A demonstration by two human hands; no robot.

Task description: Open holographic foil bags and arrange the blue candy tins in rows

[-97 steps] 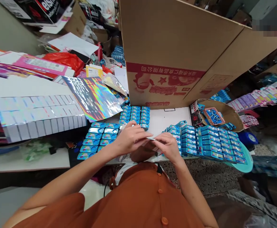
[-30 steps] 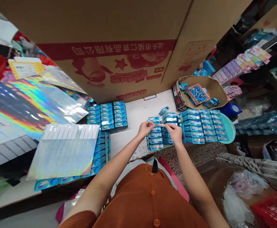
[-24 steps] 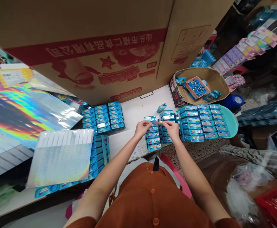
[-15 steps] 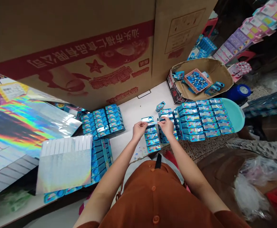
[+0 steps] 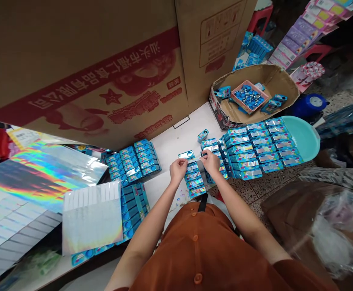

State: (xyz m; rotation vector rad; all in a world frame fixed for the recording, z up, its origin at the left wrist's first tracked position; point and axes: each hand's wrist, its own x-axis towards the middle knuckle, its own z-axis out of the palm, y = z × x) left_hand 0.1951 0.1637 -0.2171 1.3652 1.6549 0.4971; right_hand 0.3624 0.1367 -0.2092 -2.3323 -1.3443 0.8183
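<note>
Between my two hands stretches a thin, shiny sticker strip (image 5: 194, 160), pale and partly see-through. My left hand (image 5: 178, 169) pinches its left end; the fingers of my right hand (image 5: 210, 161) are closed at its right end. Just beyond the strip lies a small blue box (image 5: 185, 154) with a round blue spot on top. Below it, a column of blue boxes (image 5: 194, 183) runs toward me along the white table (image 5: 164, 178). Beside my right hand stands another row of blue boxes (image 5: 211, 142), partly covered by that hand.
A turquoise tray (image 5: 308, 139) carries rows of blue boxes at right. Behind it, an open carton (image 5: 278, 74) holds a pink box (image 5: 247, 97) of small blue pieces. A large cardboard box (image 5: 110, 60) walls the back. Silvery sticker sheets (image 5: 91, 218) lie over blue boxes at left.
The view has shifted slightly. The sticker strip stays between my hands, which remain above the column of blue boxes, with the strip now tilted a little differently.
</note>
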